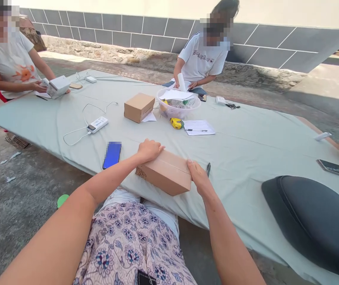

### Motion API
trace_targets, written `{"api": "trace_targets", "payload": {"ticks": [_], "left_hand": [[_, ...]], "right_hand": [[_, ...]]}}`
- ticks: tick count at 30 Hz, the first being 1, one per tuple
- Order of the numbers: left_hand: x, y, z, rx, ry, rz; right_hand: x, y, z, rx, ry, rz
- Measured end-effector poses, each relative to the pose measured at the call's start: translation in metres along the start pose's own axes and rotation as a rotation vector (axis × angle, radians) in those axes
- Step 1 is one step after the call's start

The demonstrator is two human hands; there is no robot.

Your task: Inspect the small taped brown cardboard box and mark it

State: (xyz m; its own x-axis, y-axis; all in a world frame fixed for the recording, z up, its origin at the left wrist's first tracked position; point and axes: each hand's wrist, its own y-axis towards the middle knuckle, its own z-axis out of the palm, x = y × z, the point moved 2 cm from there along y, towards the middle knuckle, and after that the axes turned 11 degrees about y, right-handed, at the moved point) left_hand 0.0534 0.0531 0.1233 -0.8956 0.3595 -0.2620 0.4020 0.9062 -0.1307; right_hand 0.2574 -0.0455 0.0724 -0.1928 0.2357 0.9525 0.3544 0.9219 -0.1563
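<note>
A closed brown cardboard box (165,174) lies on the cloth-covered table in front of me, close to the near edge. My left hand (150,150) is closed over its far left corner, the fingers bent along the top. Against the right end presses my right hand (197,173), thumb on the upper edge and the other fingers mostly hidden behind the box. A black pen (208,170) lies just right of that hand. To the left of the box is a phone with a blue screen (112,155).
Ahead stand a second cardboard box (139,107) and a plastic basket (178,111), with a yellow tape measure (176,123) and paper (204,128) nearby. A power bank (97,125) with cables lies left. A black padded seat (314,221) juts in at right. Other people sit around the table.
</note>
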Motion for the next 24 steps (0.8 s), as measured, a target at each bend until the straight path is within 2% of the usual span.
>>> {"api": "trace_targets", "payload": {"ticks": [6, 12, 19, 24], "left_hand": [[-0.001, 0.002, 0.001, -0.019, -0.014, -0.001], [0.0, 0.003, 0.002, -0.031, -0.042, -0.008], [-0.001, 0.012, 0.001, -0.019, 0.027, -0.012], [-0.004, 0.019, 0.002, -0.031, 0.058, -0.041]], "right_hand": [[-0.014, -0.025, 0.0, 0.05, 0.031, -0.015], [-0.024, -0.038, 0.004, 0.131, 0.006, -0.121], [-0.024, -0.04, 0.004, 0.157, 0.107, -0.097], [-0.022, -0.035, 0.011, 0.181, 0.198, -0.201]]}}
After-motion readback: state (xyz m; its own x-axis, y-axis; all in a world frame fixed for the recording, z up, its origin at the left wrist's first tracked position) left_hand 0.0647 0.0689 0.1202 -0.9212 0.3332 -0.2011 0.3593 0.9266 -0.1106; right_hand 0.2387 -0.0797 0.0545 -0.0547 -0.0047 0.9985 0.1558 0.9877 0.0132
